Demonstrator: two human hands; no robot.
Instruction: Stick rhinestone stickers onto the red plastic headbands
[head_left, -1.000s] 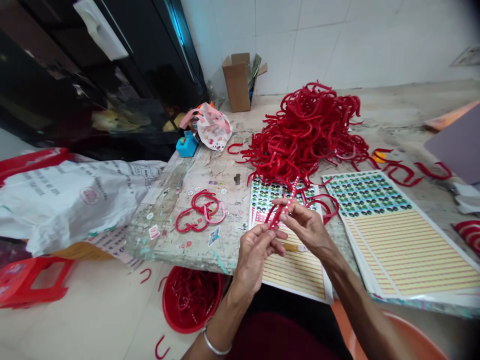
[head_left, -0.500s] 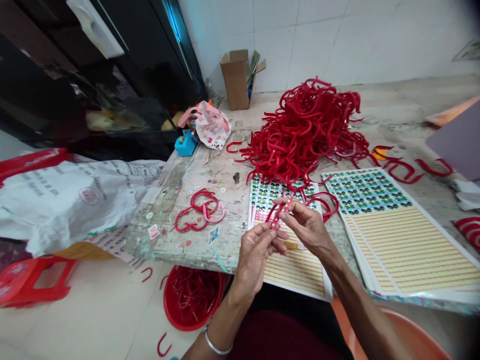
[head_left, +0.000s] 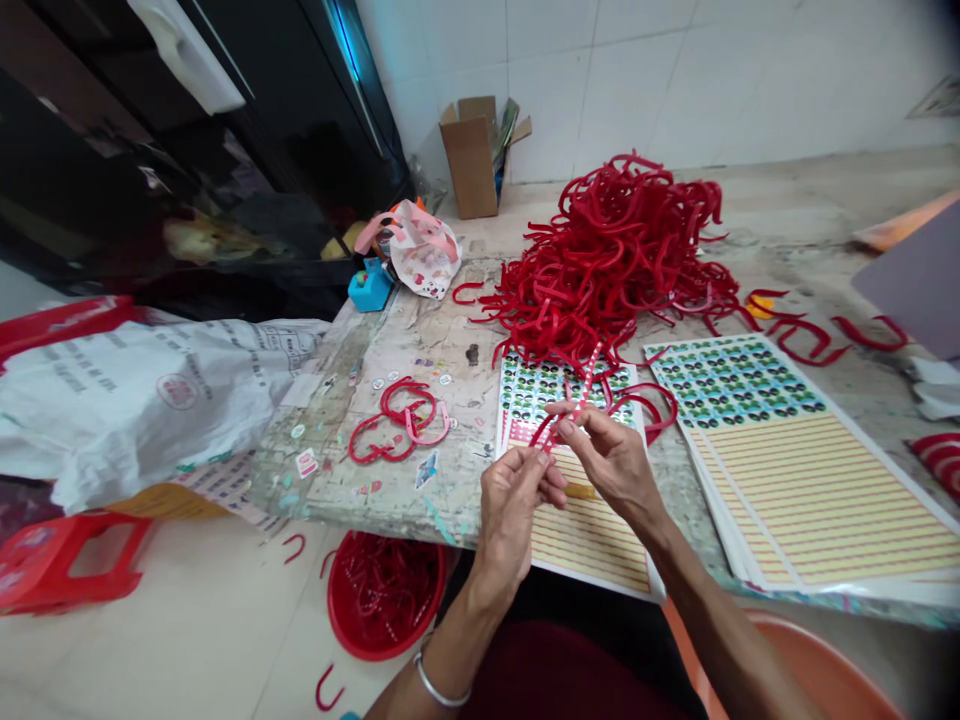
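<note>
My left hand (head_left: 517,500) pinches the lower end of a curved red band together with a red strip with white dots (head_left: 589,375). The strip slants up and away, its far end free over the sticker sheet. My right hand (head_left: 611,455) has its fingertips closed on the red band (head_left: 541,428) and strip just above my left fingers. Beneath both hands lies a sheet (head_left: 592,540) with yellow striped rows and green-blue stickers. Behind it rises a big heap of red bands (head_left: 622,250).
More sticker sheets (head_left: 817,490) lie at the right. Several looped bands (head_left: 386,455) rest on the table's left part. Farther back stand a blue tape dispenser (head_left: 370,288), a bag (head_left: 424,250) and a cardboard box (head_left: 470,165). A red basin (head_left: 337,625) sits on the floor.
The dotted strip now stretches farther up and away from my hands, where before it lay short between my fingers. My right hand has shifted slightly down.
</note>
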